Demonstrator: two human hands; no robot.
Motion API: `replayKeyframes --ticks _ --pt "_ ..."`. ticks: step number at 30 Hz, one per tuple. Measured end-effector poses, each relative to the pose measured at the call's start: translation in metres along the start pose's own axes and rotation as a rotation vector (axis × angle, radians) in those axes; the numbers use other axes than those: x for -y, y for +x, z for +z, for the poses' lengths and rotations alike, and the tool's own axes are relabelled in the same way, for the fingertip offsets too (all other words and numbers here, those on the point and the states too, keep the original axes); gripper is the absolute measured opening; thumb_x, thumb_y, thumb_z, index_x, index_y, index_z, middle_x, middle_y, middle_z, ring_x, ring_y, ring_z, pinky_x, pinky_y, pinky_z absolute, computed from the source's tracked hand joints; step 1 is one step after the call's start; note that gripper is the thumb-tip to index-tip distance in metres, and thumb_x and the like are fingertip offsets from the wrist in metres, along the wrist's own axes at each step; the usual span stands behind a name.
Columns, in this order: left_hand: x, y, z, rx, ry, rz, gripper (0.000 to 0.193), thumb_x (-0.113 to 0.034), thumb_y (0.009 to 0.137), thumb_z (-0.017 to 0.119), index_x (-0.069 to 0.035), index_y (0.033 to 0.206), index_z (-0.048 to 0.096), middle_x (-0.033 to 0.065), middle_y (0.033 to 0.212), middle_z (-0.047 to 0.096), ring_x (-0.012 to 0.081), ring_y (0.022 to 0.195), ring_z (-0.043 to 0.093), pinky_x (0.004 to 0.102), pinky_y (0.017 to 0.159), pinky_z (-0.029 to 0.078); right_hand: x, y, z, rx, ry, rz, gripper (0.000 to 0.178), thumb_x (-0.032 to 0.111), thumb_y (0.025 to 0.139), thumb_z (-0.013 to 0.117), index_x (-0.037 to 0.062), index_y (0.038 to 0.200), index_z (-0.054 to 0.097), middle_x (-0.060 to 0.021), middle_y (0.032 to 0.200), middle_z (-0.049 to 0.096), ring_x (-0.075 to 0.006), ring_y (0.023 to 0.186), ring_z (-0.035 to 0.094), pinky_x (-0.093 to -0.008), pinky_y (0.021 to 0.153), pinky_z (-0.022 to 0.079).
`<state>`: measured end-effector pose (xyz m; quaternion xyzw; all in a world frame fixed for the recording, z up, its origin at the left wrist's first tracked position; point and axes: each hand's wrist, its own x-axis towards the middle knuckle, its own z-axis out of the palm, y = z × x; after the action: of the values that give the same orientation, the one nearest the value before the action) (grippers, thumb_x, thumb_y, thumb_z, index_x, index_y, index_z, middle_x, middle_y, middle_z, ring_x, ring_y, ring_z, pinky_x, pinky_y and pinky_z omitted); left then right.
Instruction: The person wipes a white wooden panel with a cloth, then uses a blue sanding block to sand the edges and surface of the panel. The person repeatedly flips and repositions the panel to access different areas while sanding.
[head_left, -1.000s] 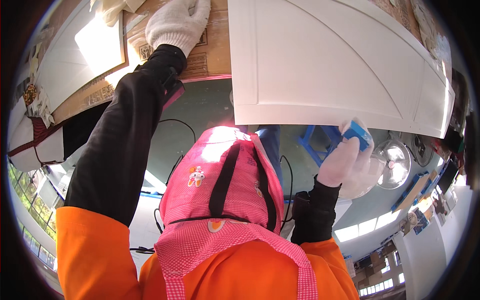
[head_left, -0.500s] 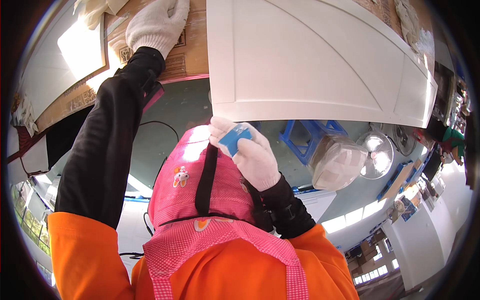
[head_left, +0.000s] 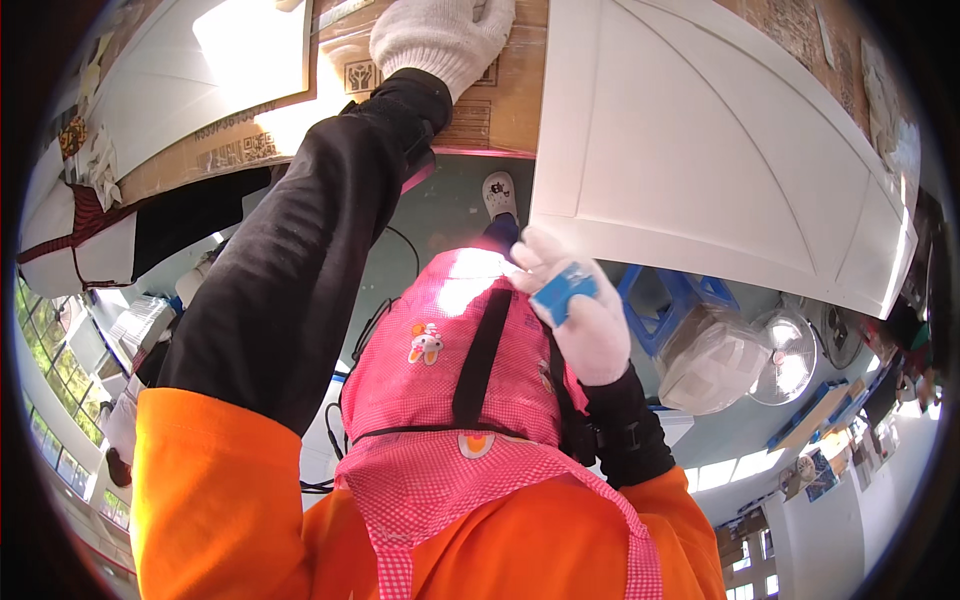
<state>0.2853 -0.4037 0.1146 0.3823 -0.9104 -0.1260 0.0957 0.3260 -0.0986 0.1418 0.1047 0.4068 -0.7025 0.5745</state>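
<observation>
My left hand (head_left: 440, 42), in a white knit glove, reaches far forward over the cardboard (head_left: 520, 100) on the work surface. Its thumb stands a little apart; the other fingertips are cut off by the top edge, and I see nothing in it. Close in front of my apron, my right hand (head_left: 598, 345), gloved in white too, grips a small blue block (head_left: 565, 292) between thumb and fingers. Just beyond it lies a large white panel (head_left: 665, 130) with raised edge strips and a curved groove, its near edge overhanging the floor.
Another white panel (head_left: 180, 110) lies at the far left on cardboard. Under the right panel's edge are a blue plastic stool (head_left: 660, 325), a plastic-wrapped bundle (head_left: 710, 370) and a floor fan (head_left: 785, 358). A light-coloured shoe (head_left: 499, 193) shows on the green floor.
The view has swung left, so everything sits further right in it. My left hand stays over the cardboard, and my right hand still grips the blue block. The shoe has come into sight.
</observation>
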Motion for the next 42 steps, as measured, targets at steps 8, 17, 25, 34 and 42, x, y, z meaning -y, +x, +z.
replayKeyframes --ticks 8,17,25,34,42 --pt "-0.011 0.008 -0.024 0.28 -0.076 -0.107 0.037 -0.043 0.094 0.059 -0.008 0.085 0.069 0.0215 0.091 0.071 0.0395 0.091 0.069 0.0488 0.08 0.053 0.067 0.03 0.027 0.265 -0.647 0.452 0.034 0.011 0.092 0.06 -0.0051 0.122 0.061 -0.0156 0.127 0.065 -0.0206 0.113 0.067 -0.0353 0.099 0.051" --pt "-0.003 0.005 -0.007 0.112 -0.124 0.003 0.043 -0.044 0.097 0.052 -0.007 0.083 0.072 0.016 0.086 0.072 0.0375 0.084 0.069 0.0502 0.075 0.053 0.115 0.098 0.057 0.051 -0.326 0.023 0.041 0.016 0.098 0.061 -0.0064 0.132 0.056 -0.0167 0.119 0.068 -0.0216 0.101 0.069 -0.0385 0.098 0.053" --pt "0.0 0.002 -0.008 0.106 -0.148 0.025 0.038 -0.039 0.098 0.054 -0.009 0.08 0.069 0.0145 0.082 0.071 0.0362 0.081 0.068 0.0493 0.075 0.053 0.154 0.11 0.065 0.29 -0.631 0.457 0.045 0.022 0.095 0.062 -0.0059 0.13 0.057 -0.0166 0.123 0.068 -0.0218 0.105 0.067 -0.0356 0.096 0.052" --pt "-0.009 0.005 -0.01 0.098 -0.194 0.039 0.037 -0.037 0.099 0.055 -0.008 0.076 0.064 0.0138 0.078 0.067 0.0366 0.079 0.066 0.0506 0.071 0.05 0.173 0.173 0.088 0.039 -0.137 -0.483 0.039 0.013 0.102 0.052 -0.0088 0.135 0.05 -0.0183 0.129 0.062 -0.0256 0.115 0.063 -0.0409 0.103 0.051" --pt "-0.021 0.006 -0.012 0.093 -0.107 0.057 0.042 -0.04 0.1 0.052 -0.008 0.074 0.061 0.0145 0.078 0.066 0.0398 0.077 0.064 0.0525 0.07 0.048 0.097 0.089 0.061 0.101 0.218 0.08 0.039 0.018 0.1 0.054 -0.0057 0.131 0.053 -0.0213 0.132 0.061 -0.0304 0.114 0.065 -0.0432 0.096 0.054"
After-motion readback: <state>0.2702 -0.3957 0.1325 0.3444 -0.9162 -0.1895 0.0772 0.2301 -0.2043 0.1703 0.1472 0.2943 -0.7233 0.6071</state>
